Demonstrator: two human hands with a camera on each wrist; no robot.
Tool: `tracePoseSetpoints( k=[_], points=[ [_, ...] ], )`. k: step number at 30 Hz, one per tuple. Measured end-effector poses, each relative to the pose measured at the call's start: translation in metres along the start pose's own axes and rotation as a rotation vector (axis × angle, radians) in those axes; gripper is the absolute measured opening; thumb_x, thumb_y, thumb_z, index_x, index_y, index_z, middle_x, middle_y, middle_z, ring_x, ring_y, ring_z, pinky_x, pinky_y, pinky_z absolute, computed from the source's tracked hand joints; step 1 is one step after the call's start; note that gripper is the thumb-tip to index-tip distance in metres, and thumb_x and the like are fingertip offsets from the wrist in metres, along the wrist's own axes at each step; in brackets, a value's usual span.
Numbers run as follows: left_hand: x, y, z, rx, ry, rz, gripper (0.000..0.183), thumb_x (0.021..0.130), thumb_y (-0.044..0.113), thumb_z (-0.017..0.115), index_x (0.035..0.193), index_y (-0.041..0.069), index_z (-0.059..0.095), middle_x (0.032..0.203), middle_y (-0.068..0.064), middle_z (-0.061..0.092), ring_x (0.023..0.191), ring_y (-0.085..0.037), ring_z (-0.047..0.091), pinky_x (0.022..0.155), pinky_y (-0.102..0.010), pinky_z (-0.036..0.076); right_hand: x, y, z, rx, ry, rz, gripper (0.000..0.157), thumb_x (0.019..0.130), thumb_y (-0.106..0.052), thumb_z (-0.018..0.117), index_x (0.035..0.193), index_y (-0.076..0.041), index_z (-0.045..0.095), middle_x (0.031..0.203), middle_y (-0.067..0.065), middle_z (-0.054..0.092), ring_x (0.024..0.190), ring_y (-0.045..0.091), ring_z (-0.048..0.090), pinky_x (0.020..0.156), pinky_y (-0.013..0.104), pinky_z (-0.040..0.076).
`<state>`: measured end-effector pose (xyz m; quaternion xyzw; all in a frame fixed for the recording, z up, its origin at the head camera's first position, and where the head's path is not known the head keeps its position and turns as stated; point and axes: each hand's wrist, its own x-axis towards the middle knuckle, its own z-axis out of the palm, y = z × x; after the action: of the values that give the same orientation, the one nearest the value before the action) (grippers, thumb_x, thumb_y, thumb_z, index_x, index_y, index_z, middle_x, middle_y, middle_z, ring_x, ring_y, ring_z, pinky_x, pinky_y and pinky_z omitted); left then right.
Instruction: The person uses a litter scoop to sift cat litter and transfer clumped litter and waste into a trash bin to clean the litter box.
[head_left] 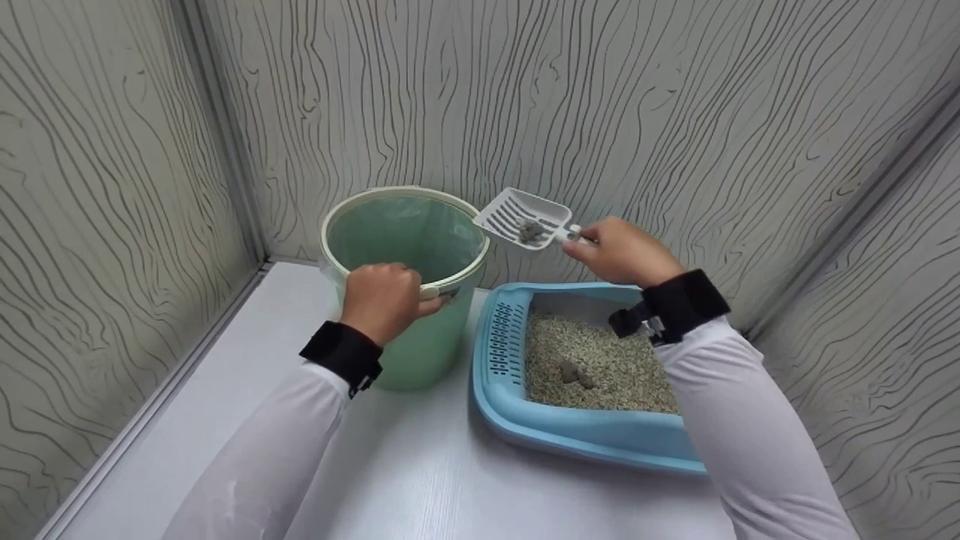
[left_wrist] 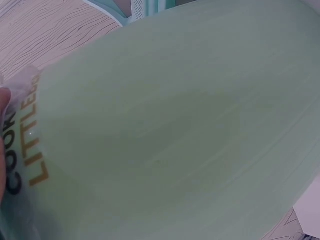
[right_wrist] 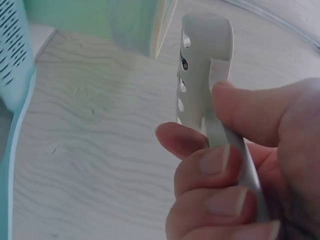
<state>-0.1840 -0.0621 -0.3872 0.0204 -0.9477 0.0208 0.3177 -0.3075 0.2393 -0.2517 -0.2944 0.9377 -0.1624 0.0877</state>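
My left hand [head_left: 382, 300] grips the near rim of a green trash bin [head_left: 420, 352], fingers over the liner bag. In the left wrist view the bin's wall [left_wrist: 165, 120] fills most of the picture, lettering at its left edge. With my right hand [head_left: 626, 251] I hold a white slotted litter scoop [head_left: 555, 210] by its handle. A grey clump [head_left: 529, 231] lies in the scoop, whose front edge overlaps the bin's right rim in the head view. The right wrist view shows thumb and fingers curled round the handle, with the scoop's side [right_wrist: 200, 65] turned toward the camera.
Right of the bin stands a blue litter box [head_left: 585, 435] filled with grainy litter [head_left: 622, 367]. More brown-grey clumps [head_left: 576, 373] lie on the litter. Both containers stand on a white tabletop [head_left: 412, 465], close to wood-patterned walls [head_left: 600, 112] at the back and sides.
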Motion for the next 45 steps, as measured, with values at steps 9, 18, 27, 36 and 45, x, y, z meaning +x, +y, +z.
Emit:
tracePoseSetpoints(
  k=[9,18,27,36,45],
  points=[
    [0.003,0.004,0.002,-0.006,0.061,0.014,0.067,0.082,0.069,0.077,0.052,0.015,0.05,0.053,-0.002,0.049,0.046,-0.024,0.049,0.044,-0.043,0.04,0.038,-0.068,0.026,-0.069,0.186,-0.071,0.025,0.106,-0.025,0.055,0.105,-0.006,0.072,0.075,0.001,0.056,0.06,0.015,0.047,0.059,0.031,0.042],
    [0.002,0.007,0.005,-0.006,0.061,0.007,0.068,0.08,0.073,0.075,0.053,0.014,0.054,0.053,-0.003,0.053,0.047,-0.025,0.052,0.045,-0.044,0.041,0.052,-0.074,0.078,-0.408,0.675,-0.318,0.02,0.104,-0.011,0.058,0.112,-0.011,0.076,0.092,0.018,0.073,0.082,0.035,0.07,0.065,0.05,0.058],
    [0.004,0.004,0.005,-0.007,0.06,0.01,0.068,0.081,0.072,0.075,0.052,0.015,0.051,0.053,-0.001,0.051,0.046,-0.023,0.049,0.044,-0.042,0.038,0.046,-0.065,0.076,-0.308,0.62,-0.325,0.019,0.103,-0.018,0.064,0.118,-0.013,0.076,0.099,0.015,0.076,0.09,0.034,0.072,0.074,0.049,0.059],
    [0.006,0.007,0.007,-0.01,0.063,0.019,0.068,0.082,0.07,0.075,0.052,0.015,0.049,0.054,-0.002,0.052,0.046,-0.024,0.05,0.043,-0.043,0.039,0.022,-0.045,0.055,-0.023,0.401,-0.173,0.022,0.104,-0.026,0.063,0.119,-0.017,0.076,0.088,0.004,0.074,0.064,0.018,0.058,0.061,0.034,0.049],
    [0.004,0.002,0.003,0.0,0.079,0.027,0.07,0.082,0.071,0.074,0.051,0.016,0.046,0.052,0.001,0.044,0.045,-0.022,0.047,0.042,-0.041,0.036,-0.014,0.019,0.031,0.093,0.321,-0.045,0.033,0.105,-0.029,0.062,0.133,-0.014,0.069,0.08,0.005,0.066,0.053,0.011,0.044,0.045,0.025,0.039]
  ],
)
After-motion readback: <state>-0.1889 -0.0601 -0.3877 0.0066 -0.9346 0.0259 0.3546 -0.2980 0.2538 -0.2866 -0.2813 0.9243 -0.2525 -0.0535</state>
